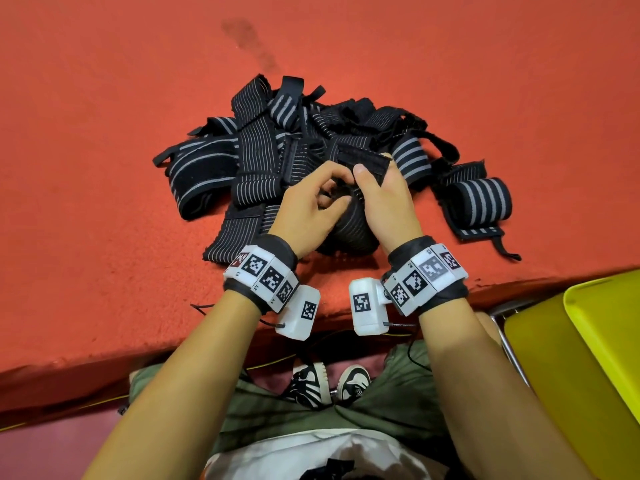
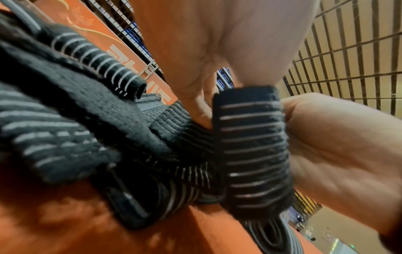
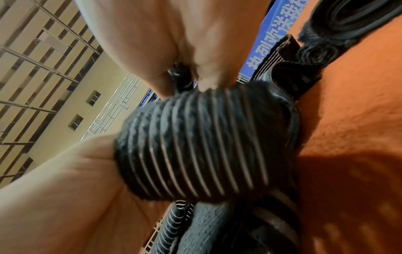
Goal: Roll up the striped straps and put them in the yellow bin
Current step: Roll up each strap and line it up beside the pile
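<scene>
A heap of black straps with grey stripes (image 1: 277, 150) lies on the red surface (image 1: 104, 168). Both my hands work one thin-striped strap (image 1: 349, 226) at the heap's near edge. My left hand (image 1: 322, 199) pinches its folded end between thumb and fingers. My right hand (image 1: 374, 188) grips the same strap, thumb on top, fingers curled behind a black flap. In the left wrist view the strap (image 2: 250, 151) stands up against my right palm (image 2: 339, 154). In the right wrist view it bulges as a thick roll (image 3: 195, 146). The yellow bin (image 1: 588, 358) sits low at the right.
A finished wide-striped roll (image 1: 481, 199) lies at the right of the heap. The red surface ends in a front edge (image 1: 173, 344) near my wrists. Below it are my knees and shoes (image 1: 325, 382), with cables. A metal frame (image 1: 505, 337) holds the bin.
</scene>
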Demonstrator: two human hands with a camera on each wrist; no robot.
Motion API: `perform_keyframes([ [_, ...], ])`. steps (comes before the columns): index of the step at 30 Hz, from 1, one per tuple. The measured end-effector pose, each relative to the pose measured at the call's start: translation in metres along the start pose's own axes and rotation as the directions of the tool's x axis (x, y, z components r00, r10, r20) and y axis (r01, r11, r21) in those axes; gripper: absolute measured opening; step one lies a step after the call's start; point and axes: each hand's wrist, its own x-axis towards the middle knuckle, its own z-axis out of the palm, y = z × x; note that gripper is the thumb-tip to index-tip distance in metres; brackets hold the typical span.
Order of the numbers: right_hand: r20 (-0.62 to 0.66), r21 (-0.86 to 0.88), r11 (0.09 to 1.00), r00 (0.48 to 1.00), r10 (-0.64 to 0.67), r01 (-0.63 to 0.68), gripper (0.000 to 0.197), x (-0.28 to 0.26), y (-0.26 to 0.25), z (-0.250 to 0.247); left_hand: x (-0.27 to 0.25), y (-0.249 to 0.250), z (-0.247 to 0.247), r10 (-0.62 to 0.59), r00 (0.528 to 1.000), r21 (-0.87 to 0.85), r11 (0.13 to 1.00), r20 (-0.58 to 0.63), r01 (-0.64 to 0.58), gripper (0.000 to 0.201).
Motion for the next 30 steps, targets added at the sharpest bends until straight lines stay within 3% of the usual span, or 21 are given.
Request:
perform_keyframes([
  [5,-0.023,-0.042,0.991,0.991,-0.13,0.129,0.01,0.0,0.008,-0.01,0.006,-0.003,-0.009,-0.088,0.982,-0.024,0.996,-0.169,0.085,0.029],
  [8,-0.022,-0.01,0.992,0.992,-0.127,0.126,0.008,0.001,0.006,-0.012,0.008,-0.004,-0.014,-0.126,0.971,0.03,0.99,-0.201,0.135,0.027],
  [11,0.003,0.001,0.991,0.991,-0.133,0.133,0.008,0.001,0.003,-0.013,0.008,-0.004,-0.014,-0.099,0.972,0.071,0.991,-0.212,0.116,0.007],
  [14,-0.03,0.024,0.991,0.991,-0.131,0.132,0.016,0.001,0.003,-0.014,0.008,-0.011,-0.015,-0.14,0.956,0.059,0.985,-0.256,0.16,0.019],
  [18,-0.062,0.11,0.99,0.994,-0.085,0.091,0.026,0.003,0.004,-0.018,0.006,-0.009,-0.018,-0.096,0.947,0.065,0.991,-0.305,0.121,0.024],
  [22,-0.042,0.051,0.994,0.995,-0.092,0.094,0.026,0.004,0.003,-0.021,0.006,-0.002,-0.022,0.07,0.96,0.177,0.984,-0.271,-0.022,0.009],
  [24,0.029,0.015,0.996,0.996,-0.088,0.087,0.025,0.003,0.005,-0.018,0.008,-0.001,-0.02,0.061,0.968,0.101,0.994,-0.242,-0.038,0.016],
  [27,0.122,0.109,0.994,0.992,-0.035,0.022,0.023,0.0,0.006,-0.011,0.009,-0.001,-0.018,0.02,0.972,0.082,0.997,-0.235,-0.001,0.02],
  [30,0.137,0.116,0.993,0.991,-0.007,-0.009,0.02,0.0,0.009,-0.007,0.01,0.001,-0.019,0.012,0.966,0.048,0.999,-0.258,0.0,0.023],
])
